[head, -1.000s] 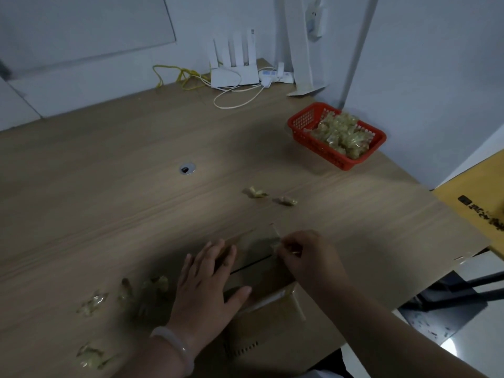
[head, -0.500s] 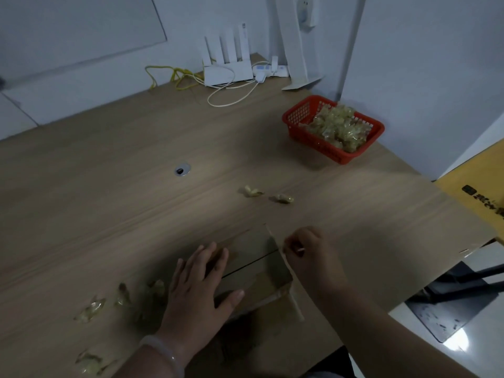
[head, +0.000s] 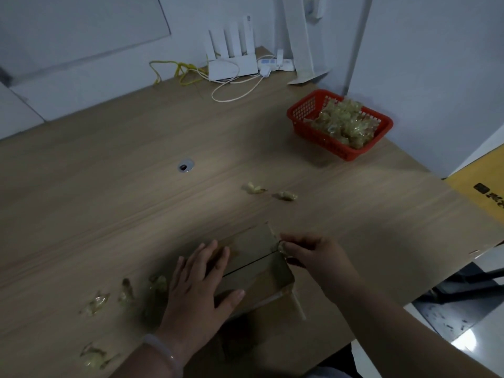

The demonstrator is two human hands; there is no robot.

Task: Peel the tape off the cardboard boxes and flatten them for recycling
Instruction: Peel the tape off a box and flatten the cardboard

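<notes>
A small brown cardboard box [head: 259,266] lies at the near edge of the wooden table [head: 136,200], its top flaps closed with a dark seam across. My left hand [head: 201,290] presses flat on the box's left side, fingers spread. At the box's right edge, my right hand [head: 313,257] pinches a bit of clear tape [head: 281,245] between thumb and fingertips. More clear tape [head: 296,304] runs along the box's near right corner.
Crumpled tape scraps lie left of the box [head: 125,296] and beyond it [head: 270,190]. A red basket [head: 302,110] full of tape wads stands far right. A white router [head: 231,64] with cables sits at the back. A yellow carton [head: 482,192] is off the right edge.
My right hand has shifted slightly along the box's right edge, still pinching tape. My left hand stays pressed on the box. The view has tilted a little.
</notes>
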